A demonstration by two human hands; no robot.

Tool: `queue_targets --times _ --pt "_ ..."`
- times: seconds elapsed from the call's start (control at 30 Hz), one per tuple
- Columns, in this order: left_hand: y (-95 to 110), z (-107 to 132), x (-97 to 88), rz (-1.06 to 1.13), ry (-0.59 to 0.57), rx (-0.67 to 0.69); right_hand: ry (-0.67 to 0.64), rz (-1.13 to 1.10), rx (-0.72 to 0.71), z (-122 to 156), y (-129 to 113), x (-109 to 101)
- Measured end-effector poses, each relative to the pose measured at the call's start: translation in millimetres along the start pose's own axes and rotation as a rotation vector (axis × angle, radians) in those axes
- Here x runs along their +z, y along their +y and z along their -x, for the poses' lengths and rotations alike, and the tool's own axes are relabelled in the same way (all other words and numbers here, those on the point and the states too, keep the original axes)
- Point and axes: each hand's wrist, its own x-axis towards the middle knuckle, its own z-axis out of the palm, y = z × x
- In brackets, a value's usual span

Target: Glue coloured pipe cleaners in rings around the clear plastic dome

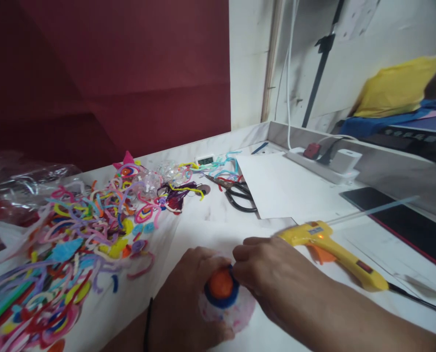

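Observation:
My left hand (188,298) is wrapped round a pale pink-and-white speckled ball (242,313) low in the middle of the view. On the ball's upper side sits an orange dome (221,283), with a dark blue fuzzy ring, looking like pipe cleaner (221,302), lying around it. My right hand (258,266) has its fingers pinched together at the ring's upper right edge. Its fingertips hide the part of the ring they are on. Just beyond the right hand lies a yellow hot glue gun (344,254) with an orange trigger, a lit light and a glue stick (379,209) in its back.
Many coloured pipe cleaners (93,220) and felt pieces heap up on the left, beside clear plastic bags (31,178). Black scissors (236,193) lie behind the hands. White paper (269,186), a power strip (324,164) and a dark phone (401,220) are at the right.

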Motion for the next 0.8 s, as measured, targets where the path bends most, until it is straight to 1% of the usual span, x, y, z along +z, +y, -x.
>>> queue_targets --times 0.13,0.2,0.3,0.4,0.57,0.67,0.8 --pt "2 0 -2.0 0.001 -0.014 0.005 0.054 -0.143 0.002 4 6 -3" --pt "4 -1 -3.5 0.005 -0.036 -0.010 0.050 -0.171 0.016 5 7 -2" --pt "5 -1 -4.4 0.004 -0.044 -0.011 0.049 -0.172 0.021 6 8 2" --pt "4 -1 -3.5 -0.013 -0.018 -0.006 0.113 -0.160 -0.023 6 9 8" --pt "4 -2 -2.2 -0.025 -0.017 -0.004 0.198 -0.088 -0.063 1 10 18" --pt "5 -3 -3.2 -0.030 -0.003 -0.001 0.214 -0.053 -0.047 -1 9 19" --pt "7 -3 -5.8 -0.007 -0.027 0.011 0.193 -0.142 -0.013 4 9 15"
